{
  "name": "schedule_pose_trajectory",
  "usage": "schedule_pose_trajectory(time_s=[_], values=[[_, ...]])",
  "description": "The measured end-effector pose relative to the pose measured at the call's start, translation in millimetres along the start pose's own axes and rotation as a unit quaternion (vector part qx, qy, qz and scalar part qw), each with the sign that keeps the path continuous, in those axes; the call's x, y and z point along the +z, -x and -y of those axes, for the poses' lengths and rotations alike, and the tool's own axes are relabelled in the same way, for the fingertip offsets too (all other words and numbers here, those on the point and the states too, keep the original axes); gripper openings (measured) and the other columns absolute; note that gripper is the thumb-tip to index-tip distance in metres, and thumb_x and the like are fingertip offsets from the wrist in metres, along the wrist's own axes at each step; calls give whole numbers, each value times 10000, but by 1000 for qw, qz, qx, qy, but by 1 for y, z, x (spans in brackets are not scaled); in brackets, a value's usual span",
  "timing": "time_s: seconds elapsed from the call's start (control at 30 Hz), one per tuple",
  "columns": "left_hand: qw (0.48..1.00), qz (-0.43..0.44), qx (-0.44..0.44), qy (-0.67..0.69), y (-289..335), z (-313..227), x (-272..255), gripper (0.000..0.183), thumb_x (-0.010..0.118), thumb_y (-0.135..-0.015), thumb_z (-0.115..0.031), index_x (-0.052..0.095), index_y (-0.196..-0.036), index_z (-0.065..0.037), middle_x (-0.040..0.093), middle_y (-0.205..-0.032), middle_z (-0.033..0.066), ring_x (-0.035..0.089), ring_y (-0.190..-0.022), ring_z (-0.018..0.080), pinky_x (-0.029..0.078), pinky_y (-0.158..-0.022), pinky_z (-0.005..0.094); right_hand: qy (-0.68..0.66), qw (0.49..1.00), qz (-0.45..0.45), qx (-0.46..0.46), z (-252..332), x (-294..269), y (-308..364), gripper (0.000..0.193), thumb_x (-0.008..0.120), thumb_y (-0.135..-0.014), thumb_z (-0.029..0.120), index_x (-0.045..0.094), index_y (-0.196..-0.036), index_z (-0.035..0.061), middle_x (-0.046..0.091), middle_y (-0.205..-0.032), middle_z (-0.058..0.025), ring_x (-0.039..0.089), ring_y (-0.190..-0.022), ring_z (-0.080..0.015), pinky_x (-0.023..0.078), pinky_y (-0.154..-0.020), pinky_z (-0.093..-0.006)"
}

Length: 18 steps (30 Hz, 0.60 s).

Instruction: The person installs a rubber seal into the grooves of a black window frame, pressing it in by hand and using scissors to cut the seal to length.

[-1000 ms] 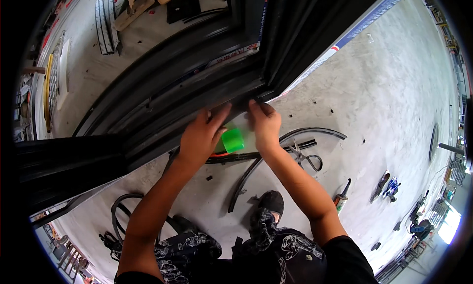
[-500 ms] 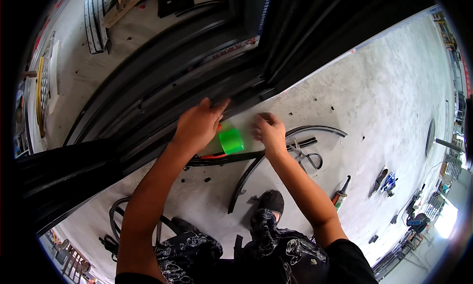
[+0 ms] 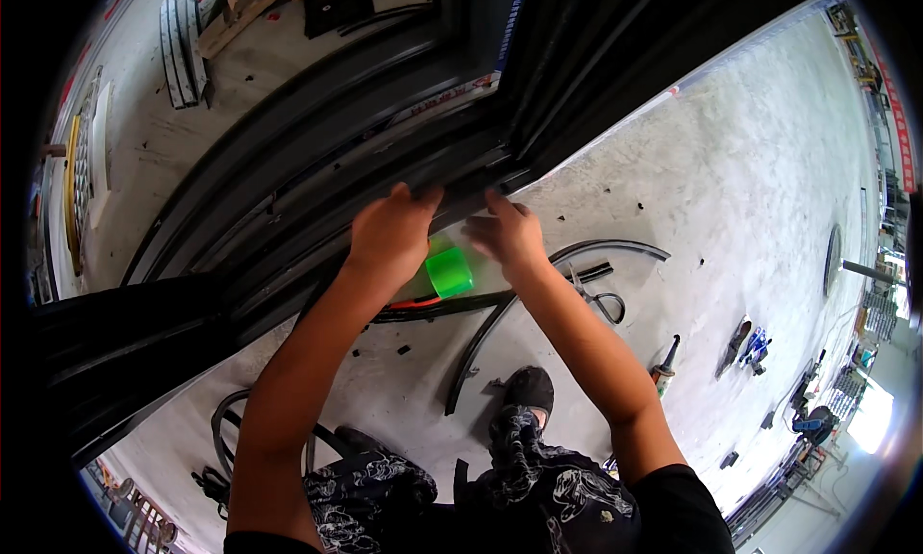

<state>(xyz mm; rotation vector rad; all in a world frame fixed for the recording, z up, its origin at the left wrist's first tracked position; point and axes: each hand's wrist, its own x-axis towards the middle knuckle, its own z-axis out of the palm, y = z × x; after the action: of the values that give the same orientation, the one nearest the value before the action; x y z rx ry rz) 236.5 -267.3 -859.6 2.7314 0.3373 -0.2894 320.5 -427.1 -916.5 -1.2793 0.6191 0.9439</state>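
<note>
A large black frame with a curved side and a straight side lies across the upper part of the view. My left hand is at its near edge, one finger stretched along the black profile; the other fingers are curled under or blurred. Close to the frame's corner, my right hand has its index finger stretched out and its fingers apart, somewhat blurred. I see nothing in its fingers. Between and below the hands shows a bright green cylinder-shaped thing, with an orange strip beside it.
Curved black strips and a scissor-like tool lie on the concrete floor. Farther right are a caulking tube and shoes. Cables lie lower left, metal strips upper left.
My right hand has moved slightly up and left, to the frame's edge, and its index finger now stretches forward. My left hand stays near the same spot on the frame.
</note>
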Motion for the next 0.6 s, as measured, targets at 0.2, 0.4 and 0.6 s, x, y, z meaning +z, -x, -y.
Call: schedule_pose_trajectory(time_s=[0.2,0.4,0.6], values=[[1000,-4,-1,-26,-4,0,3,407,585,-830,-64,635,-1225,-147,647,-889,169,675,-777,343,544,-678,437,57,997,-35,-33,-6,9,-12,505,741,-827,428,550,-1035,10,626,-820,-127,698,-657,-256,548,-465,-331],[999,20,-5,32,-7,3,-2,226,590,-803,-61,621,-1022,-104,651,-911,152,670,-846,350,546,-735,436,47,996,-67,15,0,12,-12,465,714,-844,442,581,-1021,33,620,-853,-95,662,-667,-244,532,-527,-331],[995,25,-4,94,1,13,-11,240,626,-782,-93,642,-1019,-122,661,-906,98,659,-847,328,533,-719,422,77,991,-104,-26,4,27,3,444,719,-847,424,595,-968,16,587,-825,-51,584,-694,-160,548,-512,-309]])
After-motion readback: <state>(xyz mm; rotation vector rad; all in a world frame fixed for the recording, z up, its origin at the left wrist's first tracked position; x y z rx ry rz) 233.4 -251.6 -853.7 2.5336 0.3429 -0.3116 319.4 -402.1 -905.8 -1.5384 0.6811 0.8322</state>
